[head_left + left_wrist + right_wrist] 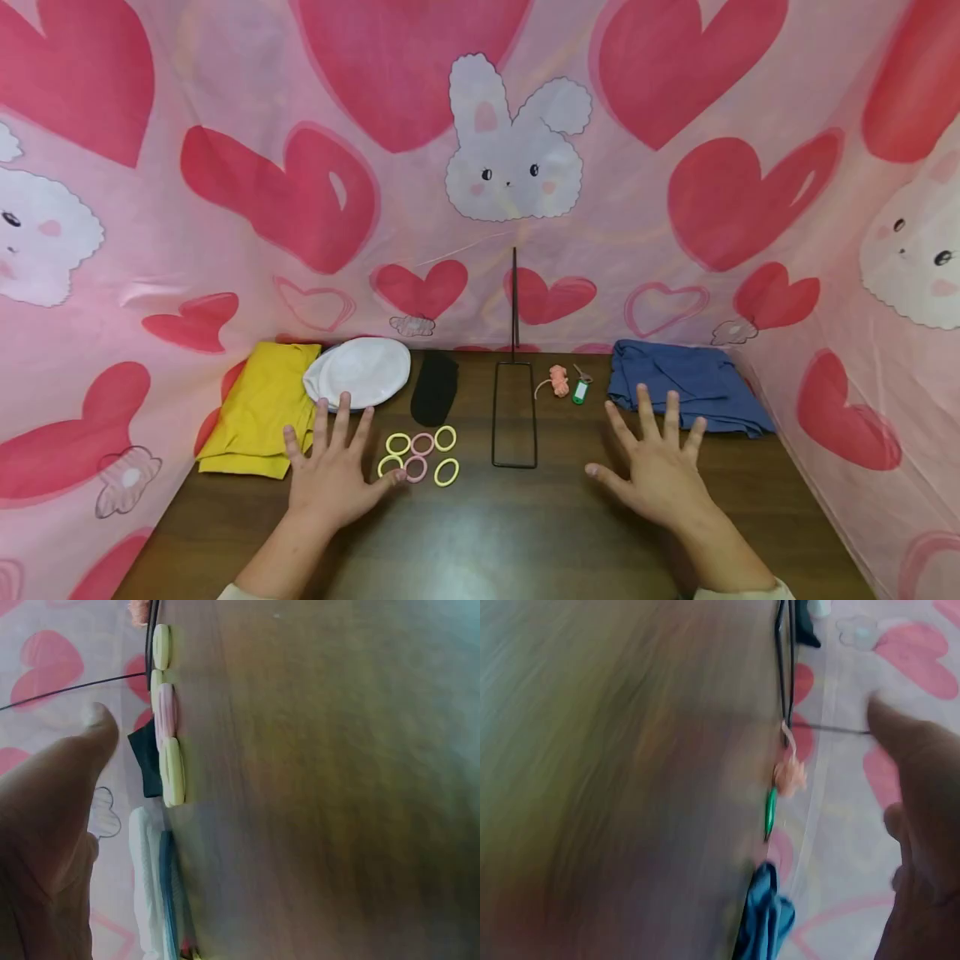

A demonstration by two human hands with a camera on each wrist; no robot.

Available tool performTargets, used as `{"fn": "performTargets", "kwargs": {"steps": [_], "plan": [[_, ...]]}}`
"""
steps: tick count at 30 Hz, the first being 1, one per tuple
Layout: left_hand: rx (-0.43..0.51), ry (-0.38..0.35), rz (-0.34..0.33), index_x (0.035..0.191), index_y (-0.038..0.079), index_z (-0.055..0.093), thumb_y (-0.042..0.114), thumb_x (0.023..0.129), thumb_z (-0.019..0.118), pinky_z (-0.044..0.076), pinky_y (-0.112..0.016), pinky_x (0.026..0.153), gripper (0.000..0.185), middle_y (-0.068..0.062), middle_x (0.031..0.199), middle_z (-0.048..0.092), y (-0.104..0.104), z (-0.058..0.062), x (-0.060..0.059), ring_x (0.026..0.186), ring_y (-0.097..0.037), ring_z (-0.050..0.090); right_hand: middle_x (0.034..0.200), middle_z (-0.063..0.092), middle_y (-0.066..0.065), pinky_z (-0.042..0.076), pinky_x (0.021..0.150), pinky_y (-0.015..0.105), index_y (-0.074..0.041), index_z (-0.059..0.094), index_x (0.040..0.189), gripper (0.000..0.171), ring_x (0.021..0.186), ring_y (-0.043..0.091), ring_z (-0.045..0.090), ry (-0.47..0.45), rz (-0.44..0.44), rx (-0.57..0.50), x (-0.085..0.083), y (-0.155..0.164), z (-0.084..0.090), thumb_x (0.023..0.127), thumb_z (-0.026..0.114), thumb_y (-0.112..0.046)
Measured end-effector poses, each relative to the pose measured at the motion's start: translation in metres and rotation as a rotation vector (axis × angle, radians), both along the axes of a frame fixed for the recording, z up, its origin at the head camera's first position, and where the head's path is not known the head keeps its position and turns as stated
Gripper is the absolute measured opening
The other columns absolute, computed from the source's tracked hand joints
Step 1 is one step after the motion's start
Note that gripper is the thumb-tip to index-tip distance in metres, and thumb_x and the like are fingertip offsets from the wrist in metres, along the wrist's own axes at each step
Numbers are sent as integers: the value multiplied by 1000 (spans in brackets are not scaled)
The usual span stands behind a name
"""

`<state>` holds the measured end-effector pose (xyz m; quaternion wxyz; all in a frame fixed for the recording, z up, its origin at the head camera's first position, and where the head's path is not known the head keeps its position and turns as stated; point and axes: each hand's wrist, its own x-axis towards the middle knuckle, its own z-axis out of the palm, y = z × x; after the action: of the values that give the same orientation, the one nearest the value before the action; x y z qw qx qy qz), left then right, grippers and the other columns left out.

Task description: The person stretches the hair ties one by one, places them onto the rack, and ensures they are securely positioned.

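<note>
Six hair ties (422, 456) lie between both hands, nearest the left hand (330, 475).

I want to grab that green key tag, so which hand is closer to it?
The right hand. It lies spread on the table just below and right of the green key tag. The left hand is far off to the tag's left, beside the hair ties.

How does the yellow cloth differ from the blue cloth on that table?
The yellow cloth lies at the far left, beside the left hand; the blue cloth lies at the far right, beyond the right hand. The yellow cloth has a white cap overlapping its edge; the blue cloth has nothing on it. The yellow one looks flatter, the blue more rumpled. Both are folded and untouched.
</note>
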<state>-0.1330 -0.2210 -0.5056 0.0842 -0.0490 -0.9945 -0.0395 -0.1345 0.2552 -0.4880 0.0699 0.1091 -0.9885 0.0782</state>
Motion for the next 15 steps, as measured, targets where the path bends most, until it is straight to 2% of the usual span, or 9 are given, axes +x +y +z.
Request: {"fn": "performTargets", "kwargs": {"steps": [2, 4, 6, 8, 11, 15], "plan": [[8, -3, -8, 161, 18, 38, 87, 77, 61, -25, -71, 109, 112, -15, 173, 5, 1, -1, -2, 157, -43, -10, 172, -5, 20, -7, 112, 79, -25, 27, 166, 98, 152, 52, -18, -16, 58, -1, -4, -8, -2, 88, 69, -67], [19, -8, -20, 160, 17, 41, 83, 76, 66, -17, -76, 111, 110, -16, 173, 10, 3, -2, -4, 157, -45, -2, 170, 14, 23, 10, 118, 73, -20, 34, 163, 94, 154, 53, 3, -12, 120, -14, -9, -17, -6, 88, 76, -57], [26, -26, -22, 159, 18, 44, 79, 76, 70, -6, -79, 111, 106, -16, 172, 13, 5, -3, -6, 155, -46, 5, 163, 35, 23, 29, 116, 66, -16, 45, 158, 83, 150, 49, 27, -4, 175, -37, -14, -26, -9, 88, 80, -46], [41, -39, -22, 157, 17, 47, 73, 77, 74, 7, -80, 110, 101, -17, 169, 19, 6, -4, -8, 152, -47, 14, 150, 52, 20, 40, 110, 60, -11, 57, 149, 70, 139, 44, 46, 2, 223, -80, -19, -36, -12, 89, 81, -37], [86, -56, -19, 152, 17, 53, 61, 80, 79, 22, -76, 103, 88, -19, 161, 33, 9, -6, -12, 144, -48, 27, 136, 63, 15, 48, 104, 54, -7, 65, 139, 54, 127, 36, 57, -27, 275, -154, -27, -48, -17, 90, 81, -26], [167, -65, -29, 143, 17, 63, 46, 85, 79, 33, -68, 93, 67, -17, 143, 52, 11, -9, -19, 130, -46, 44, 126, 66, 13, 51, 100, 51, -5, 69, 133, 46, 118, 33, 63, -57, 326, -201, -36, -61, -22, 91, 80, -21]]}}
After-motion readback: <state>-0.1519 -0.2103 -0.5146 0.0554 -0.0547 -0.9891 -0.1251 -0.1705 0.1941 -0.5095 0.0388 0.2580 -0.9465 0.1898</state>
